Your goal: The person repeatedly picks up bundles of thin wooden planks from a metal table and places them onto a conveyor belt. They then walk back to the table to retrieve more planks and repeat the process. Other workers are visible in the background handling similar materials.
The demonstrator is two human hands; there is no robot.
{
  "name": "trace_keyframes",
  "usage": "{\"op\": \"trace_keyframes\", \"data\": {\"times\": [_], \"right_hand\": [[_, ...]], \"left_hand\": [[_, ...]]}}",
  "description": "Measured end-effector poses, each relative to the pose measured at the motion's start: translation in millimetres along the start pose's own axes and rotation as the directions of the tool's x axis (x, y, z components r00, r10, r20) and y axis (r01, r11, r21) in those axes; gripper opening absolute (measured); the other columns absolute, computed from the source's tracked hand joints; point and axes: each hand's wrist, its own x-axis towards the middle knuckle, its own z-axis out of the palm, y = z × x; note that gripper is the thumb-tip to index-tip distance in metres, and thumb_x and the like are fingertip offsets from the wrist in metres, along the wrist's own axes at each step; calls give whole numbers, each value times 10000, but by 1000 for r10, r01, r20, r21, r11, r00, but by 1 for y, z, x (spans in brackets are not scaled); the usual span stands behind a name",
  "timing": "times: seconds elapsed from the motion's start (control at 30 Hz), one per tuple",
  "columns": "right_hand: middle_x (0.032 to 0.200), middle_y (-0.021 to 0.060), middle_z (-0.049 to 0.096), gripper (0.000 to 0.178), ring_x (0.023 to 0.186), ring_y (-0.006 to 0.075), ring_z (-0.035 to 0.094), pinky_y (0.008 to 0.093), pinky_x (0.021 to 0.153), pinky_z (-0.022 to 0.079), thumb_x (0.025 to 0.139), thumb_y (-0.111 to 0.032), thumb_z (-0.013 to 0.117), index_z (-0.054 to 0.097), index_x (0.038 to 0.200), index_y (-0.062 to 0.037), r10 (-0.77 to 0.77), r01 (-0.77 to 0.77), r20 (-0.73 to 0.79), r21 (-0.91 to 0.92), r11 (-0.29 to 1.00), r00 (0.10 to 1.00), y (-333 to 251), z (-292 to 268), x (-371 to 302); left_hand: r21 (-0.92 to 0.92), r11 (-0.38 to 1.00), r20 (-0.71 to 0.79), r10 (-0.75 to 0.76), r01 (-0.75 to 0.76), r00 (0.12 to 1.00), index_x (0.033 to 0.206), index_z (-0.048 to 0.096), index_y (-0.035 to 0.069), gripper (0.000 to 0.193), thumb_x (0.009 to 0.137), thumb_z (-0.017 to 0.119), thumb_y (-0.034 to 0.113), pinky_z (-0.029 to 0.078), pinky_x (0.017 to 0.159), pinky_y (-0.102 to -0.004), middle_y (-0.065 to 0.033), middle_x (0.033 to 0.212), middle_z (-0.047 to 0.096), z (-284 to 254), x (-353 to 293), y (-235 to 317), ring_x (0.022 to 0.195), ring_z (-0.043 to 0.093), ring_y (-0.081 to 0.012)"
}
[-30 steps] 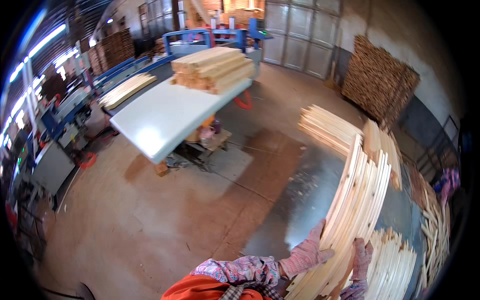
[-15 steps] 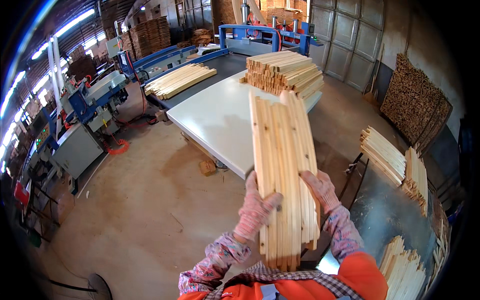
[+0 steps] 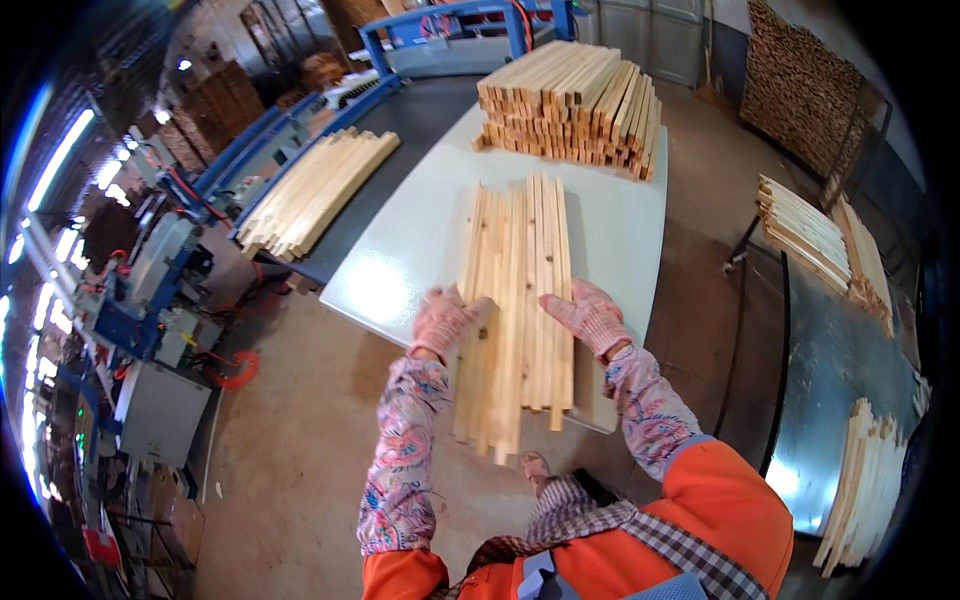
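Observation:
A bundle of pale wooden strips [image 3: 512,290] lies lengthwise over the near part of a white tabletop [image 3: 410,235], its near ends jutting past the front edge. My gloved left hand [image 3: 446,318] grips the bundle's left side, thumb over the top. On the opposite side my gloved right hand [image 3: 588,315] holds it likewise, thumb on top and fingers along the edge. Both hands' lower fingers are partly hidden. The strips' ends are uneven, and a few show dark knots. Beyond them a tall stack of wooden strips [image 3: 570,105] stands at the table's far end.
On a dark conveyor [image 3: 370,165] at the left rests another row of strips [image 3: 320,190]. A blue machine frame [image 3: 450,45] spans the back. To the right, a metal-topped table [image 3: 810,370] carries more strips. Machinery [image 3: 160,330] lines the far left.
Both hands have lowered the wooden strips from in front of me onto the white tabletop, and the bundle now lies flatter. My view has shifted closer to the table.

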Motion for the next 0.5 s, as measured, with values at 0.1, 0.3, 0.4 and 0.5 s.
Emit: {"op": "trace_keyframes", "data": {"times": [0.1,0.3,0.4,0.5], "right_hand": [[1171,192,695,658,1106,304,644,387,977,488,920,-532,660,594,1329,-21,36,-44,-59,-142,989,998,-36,22,14],[1182,142,706,672,1011,248,673,385,858,534,935,-459,691,516,1429,-38,10,25,-121,287,958,993,-6,51,36],[1153,156,704,715,919,264,701,396,803,553,930,-479,683,488,1465,-48,18,-24,-195,-31,999,981,-120,51,-37],[1169,191,667,831,921,308,705,427,785,559,898,-563,658,404,1524,-79,269,-271,-32,-174,947,963,-195,82,-95]], "left_hand": [[162,987,125,-33,12,992,1321,635,92,787,809,624,689,434,1076,-410,-229,1433,477,-27,45,-27,1260,544,-365],[-105,971,300,238,-216,924,1362,544,-7,602,956,614,432,488,984,-377,-209,1170,639,-55,114,-62,1139,617,-311],[-403,857,264,445,-322,856,1442,475,-15,617,975,631,357,482,1008,-362,-201,1183,651,-71,118,-113,1164,613,-291],[-718,666,285,547,-203,787,1519,351,-43,726,966,672,301,472,1033,-358,-189,1243,619,-59,109,-163,1208,590,-270]]}}
